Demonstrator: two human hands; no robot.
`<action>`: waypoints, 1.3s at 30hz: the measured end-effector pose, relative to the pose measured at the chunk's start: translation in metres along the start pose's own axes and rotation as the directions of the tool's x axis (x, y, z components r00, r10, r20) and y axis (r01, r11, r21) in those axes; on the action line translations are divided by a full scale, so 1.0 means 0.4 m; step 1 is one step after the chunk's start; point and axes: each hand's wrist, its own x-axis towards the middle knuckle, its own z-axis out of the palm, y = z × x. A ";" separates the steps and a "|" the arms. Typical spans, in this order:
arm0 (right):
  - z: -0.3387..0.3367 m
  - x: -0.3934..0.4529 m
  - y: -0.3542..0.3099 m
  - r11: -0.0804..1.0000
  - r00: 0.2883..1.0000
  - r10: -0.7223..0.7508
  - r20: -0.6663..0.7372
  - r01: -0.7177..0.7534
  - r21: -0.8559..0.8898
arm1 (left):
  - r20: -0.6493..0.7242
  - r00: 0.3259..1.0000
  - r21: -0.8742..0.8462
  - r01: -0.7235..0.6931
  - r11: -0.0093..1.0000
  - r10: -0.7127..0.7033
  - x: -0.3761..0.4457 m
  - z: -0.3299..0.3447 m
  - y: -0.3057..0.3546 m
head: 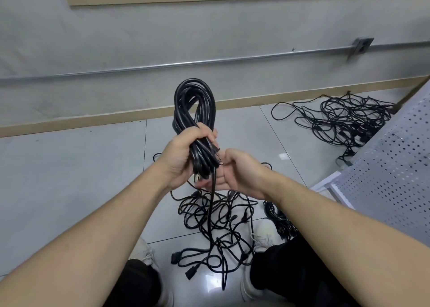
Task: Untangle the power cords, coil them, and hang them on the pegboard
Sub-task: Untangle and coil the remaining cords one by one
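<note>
Gripped in left hand [186, 153]: one coiled cord [194, 111], right hand [235, 172] pinching its tail (unhung); two floor tangles [223, 225] remain

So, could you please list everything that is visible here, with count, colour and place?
coiled cord: one, black, held up at centre
tangled cords: one pile, black, floor between the shoes
second tangle: one pile, black, floor by the wall, right
pegboard: one, white, right edge
conduit: one, grey, along the wall
shoes: two, pale, on the floor
left hand: grips the coil
right hand: beside the coil, at its loose end
</note>
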 end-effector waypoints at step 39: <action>-0.015 -0.028 -0.083 0.962 0.803 -0.208 -0.558 0.271 0.031 | -0.059 0.949 0.341 0.311 0.887 -0.310 -0.036 0.043 -0.080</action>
